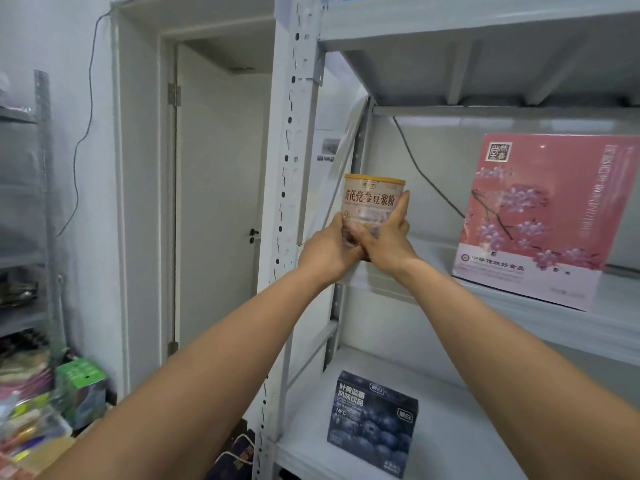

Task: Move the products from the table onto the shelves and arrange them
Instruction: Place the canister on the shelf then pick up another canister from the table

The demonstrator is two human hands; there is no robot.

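Note:
A round can [372,199] with a yellow lid and a beige label stands upright at the left end of the upper shelf [502,306] of the grey metal rack. Both my hands are around its lower half. My left hand [329,251] grips the can's left side and my right hand [388,237] grips its right side, with one finger stretched up along the can's edge. The can's base is hidden behind my hands, so I cannot tell whether it rests on the shelf board.
A large pink box [540,216] with blossom print stands on the same shelf to the right. A dark blue blueberry box [372,424] sits on the shelf below. The rack's perforated upright [287,209] is just left of the can. Packaged goods [41,417] pile up at lower left.

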